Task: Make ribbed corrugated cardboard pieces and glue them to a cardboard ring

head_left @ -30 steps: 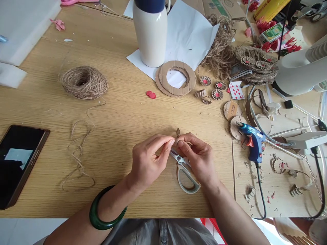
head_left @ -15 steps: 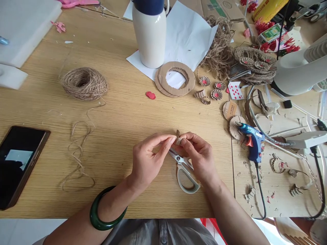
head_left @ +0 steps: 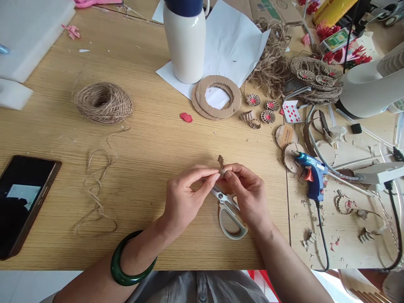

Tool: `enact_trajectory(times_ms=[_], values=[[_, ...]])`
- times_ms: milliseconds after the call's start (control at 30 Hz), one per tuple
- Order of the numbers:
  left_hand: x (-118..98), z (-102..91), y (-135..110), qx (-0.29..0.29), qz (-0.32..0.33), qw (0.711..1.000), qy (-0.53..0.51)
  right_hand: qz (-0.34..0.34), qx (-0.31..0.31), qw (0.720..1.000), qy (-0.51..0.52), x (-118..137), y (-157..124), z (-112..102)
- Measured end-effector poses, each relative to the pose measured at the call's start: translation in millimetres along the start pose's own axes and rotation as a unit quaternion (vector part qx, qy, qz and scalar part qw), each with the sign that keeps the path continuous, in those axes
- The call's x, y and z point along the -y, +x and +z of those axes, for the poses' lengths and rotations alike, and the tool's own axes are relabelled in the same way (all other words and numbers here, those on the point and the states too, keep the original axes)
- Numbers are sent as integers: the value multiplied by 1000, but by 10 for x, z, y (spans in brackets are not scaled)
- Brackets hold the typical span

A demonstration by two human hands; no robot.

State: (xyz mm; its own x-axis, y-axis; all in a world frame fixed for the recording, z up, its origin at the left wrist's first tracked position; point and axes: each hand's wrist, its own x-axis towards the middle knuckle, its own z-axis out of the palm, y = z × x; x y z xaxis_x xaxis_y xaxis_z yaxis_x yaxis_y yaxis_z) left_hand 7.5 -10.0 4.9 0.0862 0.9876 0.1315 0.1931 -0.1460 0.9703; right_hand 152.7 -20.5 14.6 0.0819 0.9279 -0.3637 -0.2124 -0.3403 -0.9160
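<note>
A light wood-grain table [head_left: 135, 210] fills the frame, scattered with craft scraps. At lower centre, the person's left hand [head_left: 186, 198] and right hand [head_left: 246, 193] meet just above steel scissors with pale grey loop handles [head_left: 221, 221]. A blue hot glue gun [head_left: 311, 176] lies to the right, and a brown jute twine ball [head_left: 103, 103] sits left of centre. The fingers [head_left: 208, 179] of both hands are pressed together, pinching a small ridged corrugated cardboard scrap [head_left: 221, 161] at centre. A loosened pinch could drop the scrap onto the scissors; too much pressure could crush its ridges. Fingertips hide its lower part, and the hands cover part of the scissor blades. Any glue on the scrap is impossible to make out.
</note>
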Motion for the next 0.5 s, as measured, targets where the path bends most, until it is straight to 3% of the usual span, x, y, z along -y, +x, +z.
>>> enact_trajectory(times_ms=[200,400,500], values=[[11,-36,21,31,-27,999,-7,3,6,1000,-15,-13,1,-18],[-47,-57,32,20,75,991,105,24,24,999,13,-10,9,-14],[-58,-56,28,28,74,991,110,40,33,998,23,5,6,-6]])
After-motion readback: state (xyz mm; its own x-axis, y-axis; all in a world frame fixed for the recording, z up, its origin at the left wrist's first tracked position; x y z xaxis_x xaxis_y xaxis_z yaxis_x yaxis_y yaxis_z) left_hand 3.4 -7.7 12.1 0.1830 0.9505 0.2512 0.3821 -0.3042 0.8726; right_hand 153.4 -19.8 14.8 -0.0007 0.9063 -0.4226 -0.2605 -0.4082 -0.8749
